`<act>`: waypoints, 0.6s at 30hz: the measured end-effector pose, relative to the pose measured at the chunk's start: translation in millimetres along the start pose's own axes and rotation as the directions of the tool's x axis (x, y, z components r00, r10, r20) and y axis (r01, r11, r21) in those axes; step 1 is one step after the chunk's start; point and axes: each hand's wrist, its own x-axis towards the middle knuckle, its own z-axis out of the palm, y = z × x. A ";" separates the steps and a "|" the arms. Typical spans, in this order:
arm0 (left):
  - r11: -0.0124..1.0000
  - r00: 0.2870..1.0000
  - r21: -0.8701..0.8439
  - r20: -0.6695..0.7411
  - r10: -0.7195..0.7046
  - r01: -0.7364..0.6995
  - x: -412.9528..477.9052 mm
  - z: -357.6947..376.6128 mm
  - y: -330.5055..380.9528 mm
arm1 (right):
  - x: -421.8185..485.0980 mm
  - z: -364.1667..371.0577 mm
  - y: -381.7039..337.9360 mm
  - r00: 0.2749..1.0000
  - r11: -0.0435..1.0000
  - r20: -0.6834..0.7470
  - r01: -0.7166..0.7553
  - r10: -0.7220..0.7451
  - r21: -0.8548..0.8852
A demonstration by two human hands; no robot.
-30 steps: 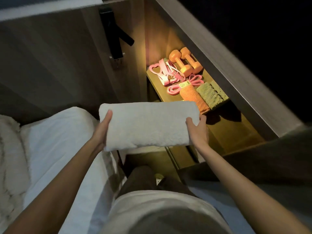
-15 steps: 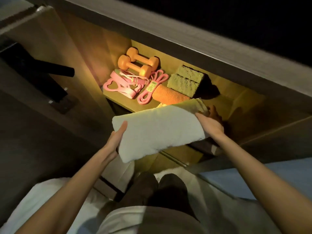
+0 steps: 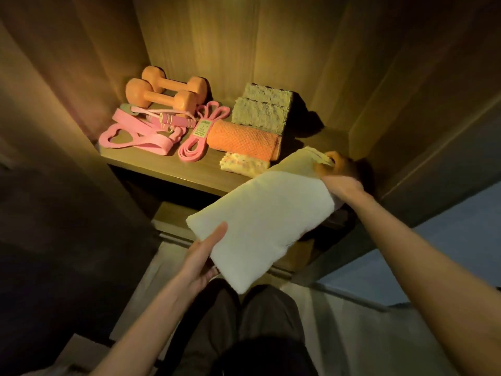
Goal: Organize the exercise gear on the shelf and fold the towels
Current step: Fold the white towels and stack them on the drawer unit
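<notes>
Head view: the left hand [image 3: 202,256] holds the near corner of a folded white towel [image 3: 265,221], thumb flat on top and fingers underneath. The right hand [image 3: 341,175], somewhat blurred, grasps the towel's far end with its fingers curled round the edge. The towel slants up from near the person's knees to the front right part of a wooden shelf [image 3: 162,165], its far end over the board.

Just left of that end lies a small yellow spotted cloth [image 3: 244,164], touching a folded orange towel [image 3: 244,139] behind it. Behind that lie two folded olive towels [image 3: 263,109]. Left of the orange towel lies a pink loop band [image 3: 191,147] with a pink label [image 3: 202,128]; the label has pale green marks, but its writing is too small to read. Further left are a pink jump rope [image 3: 176,120] and a pink strap with a heart-shaped opening [image 3: 130,132]. Two orange dumbbells [image 3: 162,95] lie side by side at the back left.
</notes>
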 end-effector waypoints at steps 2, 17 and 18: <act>1.000 1.000 -0.009 -0.027 0.001 -0.002 -0.1 5.8 -8.6 | -4.6 6.2 0.3 0.999 0.994 -0.028 -0.022 0.020 -0.104; 0.978 0.999 -0.209 -0.048 0.009 -0.019 -9.4 124.6 -30.2 | -86.1 13.3 33.7 0.995 0.940 -0.030 0.099 -0.094 0.328; 0.976 0.998 -0.218 -0.052 0.019 -0.030 -5.5 133.5 -30.4 | -89.7 10.6 33.8 0.994 0.935 -0.017 0.109 -0.110 0.337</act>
